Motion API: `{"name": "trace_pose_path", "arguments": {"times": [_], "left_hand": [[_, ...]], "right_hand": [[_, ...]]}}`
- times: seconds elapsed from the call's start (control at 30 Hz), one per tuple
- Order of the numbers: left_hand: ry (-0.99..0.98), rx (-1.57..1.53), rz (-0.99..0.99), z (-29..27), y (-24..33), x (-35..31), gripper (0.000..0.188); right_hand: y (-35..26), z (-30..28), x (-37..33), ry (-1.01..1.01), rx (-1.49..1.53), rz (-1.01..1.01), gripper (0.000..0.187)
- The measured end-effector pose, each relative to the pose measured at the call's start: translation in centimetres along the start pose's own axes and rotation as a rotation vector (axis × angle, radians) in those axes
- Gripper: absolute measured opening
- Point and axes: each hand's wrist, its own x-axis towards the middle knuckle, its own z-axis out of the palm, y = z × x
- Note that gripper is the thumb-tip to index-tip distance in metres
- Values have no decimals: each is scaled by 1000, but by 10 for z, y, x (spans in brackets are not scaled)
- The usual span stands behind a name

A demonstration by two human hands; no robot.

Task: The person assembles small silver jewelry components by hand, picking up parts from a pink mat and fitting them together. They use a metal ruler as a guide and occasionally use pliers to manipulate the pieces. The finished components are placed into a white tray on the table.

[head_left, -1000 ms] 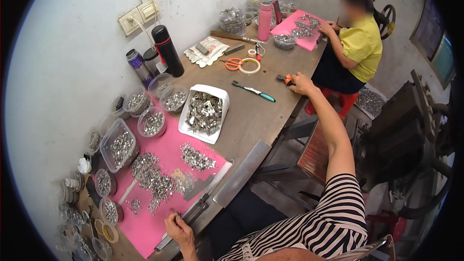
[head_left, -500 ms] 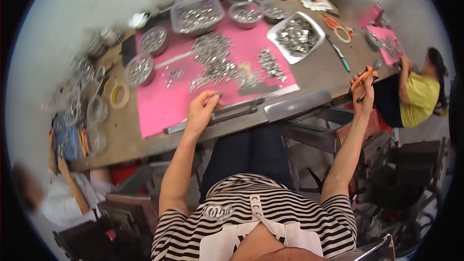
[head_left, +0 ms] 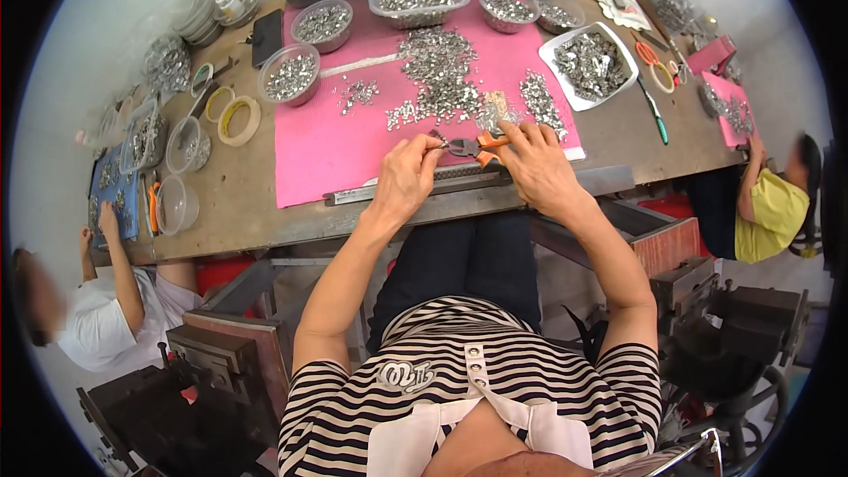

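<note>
My right hand (head_left: pixel 541 175) is wrapped round the orange handles of a pair of pliers (head_left: pixel 463 147), whose dark jaws point left. Between the thumb and fingertips of my left hand (head_left: pixel 405 178) is a small dark metal piece (head_left: pixel 439 138), right at the jaws' tip. Whether the jaws grip it is too small to tell. Both hands are over the near edge of a pink sheet (head_left: pixel 305 155). Beyond them lies a heap of small silvery metal parts (head_left: pixel 437 75), with smaller clusters on either side of it.
Clear tubs of metal parts, such as a large rectangular one (head_left: pixel 375 0), line the back. A white dish (head_left: pixel 631 66) of parts, orange scissors (head_left: pixel 647 54) and a green-handled tool (head_left: pixel 659 124) lie right. Tape rolls (head_left: pixel 250 132) lie left. One co-worker sits at each side.
My right hand has brought the pliers from the far right to the middle, meeting my left hand. My left hand has shifted slightly right. The view has shifted too.
</note>
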Motion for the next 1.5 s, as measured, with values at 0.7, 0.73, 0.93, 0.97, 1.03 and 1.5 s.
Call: {"name": "trace_pose_path", "arguments": {"times": [0.7, 0.73, 0.93, 0.97, 1.03, 1.5], "left_hand": [[19, 247, 228, 13, 0, 0, 11], [20, 253, 232, 14, 0, 0, 11], [30, 252, 261, 16, 0, 0, 11], [29, 247, 261, 16, 1, 0, 11], [27, 245, 233, 15, 2, 0, 11], [60, 199, 196, 16, 2, -1, 13]], "right_hand": [[2, 7, -1, -68, -107, -22, 18], [2, 7, 0, -71, -119, -25, 16], [2, 6, 3, -66, -154, -56, 16], [2, 6, 4, -65, -169, -66, 16], [2, 6, 4, -93, -138, -50, 17], [3, 7, -3, -111, -42, -10, 21]]}}
